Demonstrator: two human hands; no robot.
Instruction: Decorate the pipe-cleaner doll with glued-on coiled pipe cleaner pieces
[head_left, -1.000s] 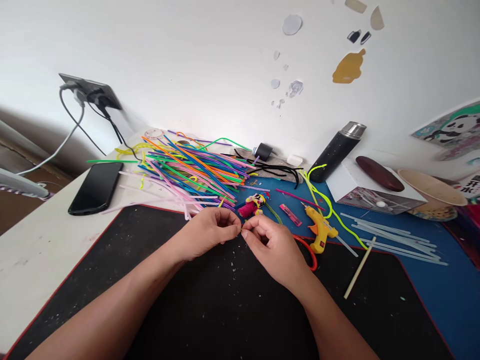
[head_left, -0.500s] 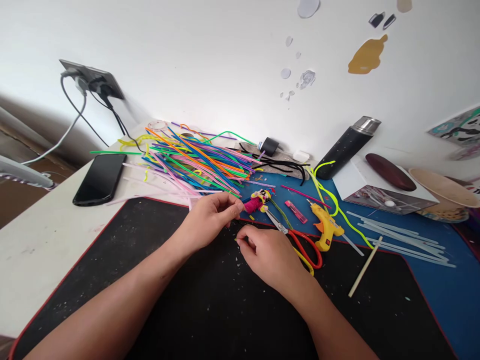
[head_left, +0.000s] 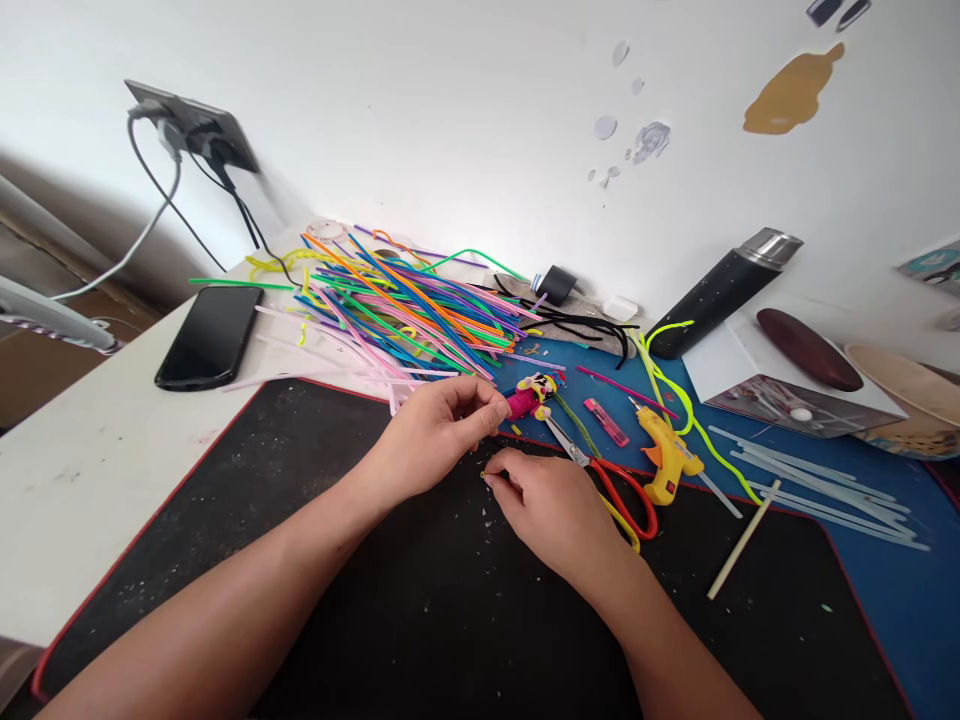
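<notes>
My left hand (head_left: 446, 435) is closed in a pinch above the black mat (head_left: 420, 620); its fingers hide whatever is between them. Just beyond its fingertips lies a small doll-like figure (head_left: 534, 397) of fuzzy wire with a magenta body, a yellow and white head part and bits of blue. Lower and to the right, my right hand (head_left: 555, 505) is closed too, thumb against forefinger, with a tiny yellow piece (head_left: 482, 474) showing at the tips. Close by that hand lie scissors (head_left: 626, 498) with red and yellow handles, blades pointing toward the figure.
Many coloured pipe cleaners (head_left: 420, 310) are heaped at the back. A phone (head_left: 210, 338) lies left. To the right are a pink case (head_left: 606, 421), a yellow glue gun (head_left: 666, 455), clear glue sticks (head_left: 825, 485), a wooden stick (head_left: 744, 540), and a leaning black flask (head_left: 720, 295).
The view has turned slightly left, so things appear farther right. Both hands keep nearly the same pinched poses, and the figure still lies beside my left fingertips.
</notes>
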